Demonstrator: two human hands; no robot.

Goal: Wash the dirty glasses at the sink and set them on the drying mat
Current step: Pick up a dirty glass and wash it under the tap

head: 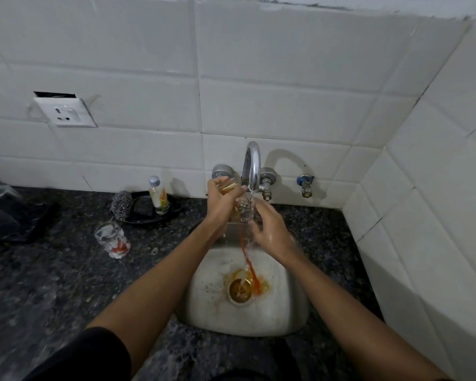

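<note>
My left hand (222, 200) grips a clear glass (242, 206) tilted on its side under the running tap (252, 167), base toward the wall. Orange-red liquid streams from its mouth down to the drain (240, 291) of the steel sink (204, 292). My right hand (271, 232) hovers wet just below the glass's mouth, fingers spread, in the water stream. A second dirty glass (112, 240) with red and white residue stands upright on the dark counter to the left of the sink. No drying mat is in view.
A black tray (173, 209) at the back holds a steel scrubber (121, 206) and a small dish-soap bottle (157, 195). A dark plastic bag (8, 213) lies far left. White tiled walls close the back and right; a socket (66, 112) sits on the wall.
</note>
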